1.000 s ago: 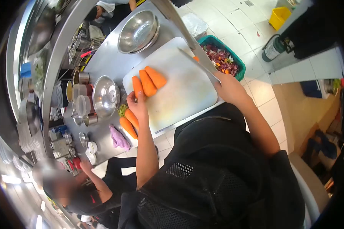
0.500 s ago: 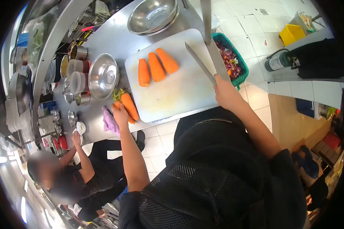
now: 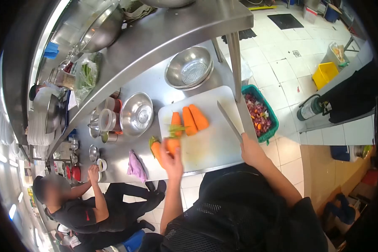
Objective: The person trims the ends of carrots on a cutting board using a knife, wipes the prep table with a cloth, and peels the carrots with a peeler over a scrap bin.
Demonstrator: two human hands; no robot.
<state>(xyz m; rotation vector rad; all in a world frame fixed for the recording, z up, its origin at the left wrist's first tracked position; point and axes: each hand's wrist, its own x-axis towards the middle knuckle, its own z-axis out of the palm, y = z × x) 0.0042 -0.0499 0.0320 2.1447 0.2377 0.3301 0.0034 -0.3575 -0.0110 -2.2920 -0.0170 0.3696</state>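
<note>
My left hand [image 3: 172, 161] is closed around a carrot with a green top [image 3: 172, 145], held over the left edge of the white cutting board [image 3: 216, 147]. In my right hand [image 3: 254, 151] is a long kitchen knife [image 3: 230, 121], its blade pointing away over the board's right side. Three topped orange carrots [image 3: 190, 122] lie side by side on the board, the leftmost partly hidden by the held carrot's greens. One more carrot with green stem ends [image 3: 156, 150] rests on the steel counter just left of my left hand.
Steel bowls [image 3: 137, 114] and a colander-like bowl [image 3: 189, 67] stand behind the board. A purple cloth [image 3: 136, 164] lies at the left. A green basket of scraps [image 3: 274, 122] sits right of the counter. An overhead steel shelf [image 3: 176, 35] crosses above. A co-worker [image 3: 82, 210] stands at left.
My left hand has lifted one carrot off the counter and moved it right to the board's edge. My right hand still grips the knife. The camera view has tilted upward.
</note>
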